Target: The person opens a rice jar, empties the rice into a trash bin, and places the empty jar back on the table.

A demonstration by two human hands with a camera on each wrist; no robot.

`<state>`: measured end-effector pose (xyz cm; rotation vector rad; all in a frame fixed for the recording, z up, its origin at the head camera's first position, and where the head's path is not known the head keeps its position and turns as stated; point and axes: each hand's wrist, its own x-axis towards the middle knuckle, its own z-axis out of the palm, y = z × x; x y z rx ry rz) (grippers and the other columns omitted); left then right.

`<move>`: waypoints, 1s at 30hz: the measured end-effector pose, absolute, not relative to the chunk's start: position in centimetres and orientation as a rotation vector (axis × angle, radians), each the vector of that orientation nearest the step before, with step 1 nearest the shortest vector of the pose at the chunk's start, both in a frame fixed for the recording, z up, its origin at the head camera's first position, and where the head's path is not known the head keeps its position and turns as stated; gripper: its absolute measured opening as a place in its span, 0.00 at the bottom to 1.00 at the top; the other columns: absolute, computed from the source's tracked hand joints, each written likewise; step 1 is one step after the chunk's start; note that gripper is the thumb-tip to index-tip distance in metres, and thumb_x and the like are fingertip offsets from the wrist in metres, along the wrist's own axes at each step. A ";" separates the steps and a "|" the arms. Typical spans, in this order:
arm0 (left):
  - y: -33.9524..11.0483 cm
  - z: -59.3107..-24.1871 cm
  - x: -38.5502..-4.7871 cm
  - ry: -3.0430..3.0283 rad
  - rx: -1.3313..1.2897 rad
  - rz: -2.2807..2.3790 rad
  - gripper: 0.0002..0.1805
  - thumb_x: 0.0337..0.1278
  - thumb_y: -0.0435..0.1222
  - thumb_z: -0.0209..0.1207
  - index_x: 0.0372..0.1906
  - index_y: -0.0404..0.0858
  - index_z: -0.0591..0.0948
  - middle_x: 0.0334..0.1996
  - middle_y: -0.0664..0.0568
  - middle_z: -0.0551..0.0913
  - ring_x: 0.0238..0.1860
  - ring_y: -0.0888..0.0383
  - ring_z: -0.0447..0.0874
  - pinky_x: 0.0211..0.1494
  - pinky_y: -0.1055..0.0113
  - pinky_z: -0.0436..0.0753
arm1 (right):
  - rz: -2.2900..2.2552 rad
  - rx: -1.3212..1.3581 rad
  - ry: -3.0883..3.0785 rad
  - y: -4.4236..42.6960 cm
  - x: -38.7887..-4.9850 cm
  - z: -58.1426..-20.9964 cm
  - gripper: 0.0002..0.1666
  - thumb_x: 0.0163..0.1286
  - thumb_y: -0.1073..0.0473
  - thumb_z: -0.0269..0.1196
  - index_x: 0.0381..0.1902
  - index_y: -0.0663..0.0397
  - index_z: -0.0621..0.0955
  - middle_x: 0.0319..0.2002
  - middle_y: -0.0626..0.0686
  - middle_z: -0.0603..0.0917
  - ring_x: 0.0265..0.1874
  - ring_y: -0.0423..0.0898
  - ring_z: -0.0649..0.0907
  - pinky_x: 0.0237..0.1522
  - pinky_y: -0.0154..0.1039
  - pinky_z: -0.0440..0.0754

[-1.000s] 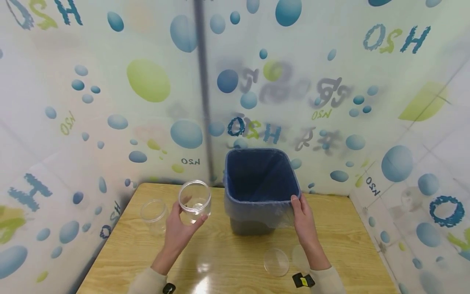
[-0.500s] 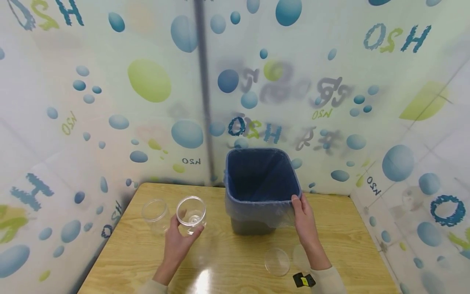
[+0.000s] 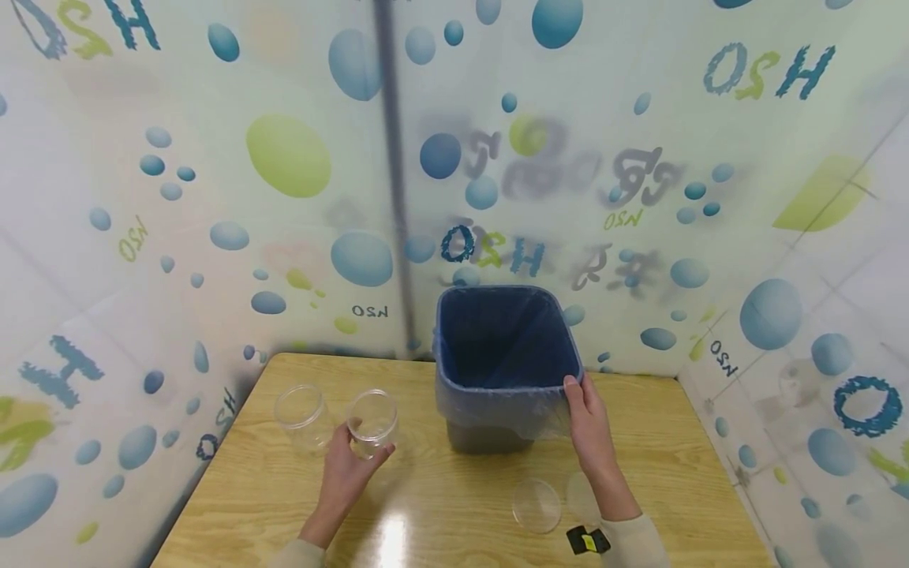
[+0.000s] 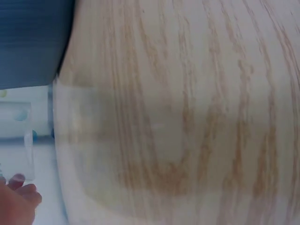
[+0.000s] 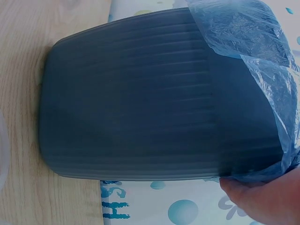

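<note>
My left hand grips a clear plastic jar by its side, thumb on the right, left of the bin. The jar stands upright with its mouth up; whether its base touches the table cannot be told. In the left wrist view, fingertips show against the jar. A dark blue-grey trash bin stands upright, lined with a thin see-through bag folded over its rim. My right hand holds the bin's right front rim, thumb outside over the liner; its other fingers are mostly hidden.
A second clear jar stands left of my left hand. Two clear flat discs lie in front of the bin, one near the middle, another partly behind my right wrist. A patterned curtain borders the wooden table.
My left hand has moved the jar down towards the table, and slightly left before coming back a little. My right hand and the bin have stayed in place.
</note>
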<state>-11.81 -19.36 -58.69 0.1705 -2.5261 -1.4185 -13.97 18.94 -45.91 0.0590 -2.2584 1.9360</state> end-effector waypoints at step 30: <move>-20.8 -60.9 -12.7 -2.661 0.279 -1.512 0.54 0.49 0.42 0.78 0.71 0.18 0.60 0.63 0.18 0.70 0.60 0.26 0.76 0.62 0.38 0.77 | 1.960 0.014 -2.248 18.8 -14.4 -46.0 0.39 0.85 0.43 0.46 0.82 0.57 0.56 0.80 0.56 0.60 0.79 0.51 0.59 0.78 0.52 0.54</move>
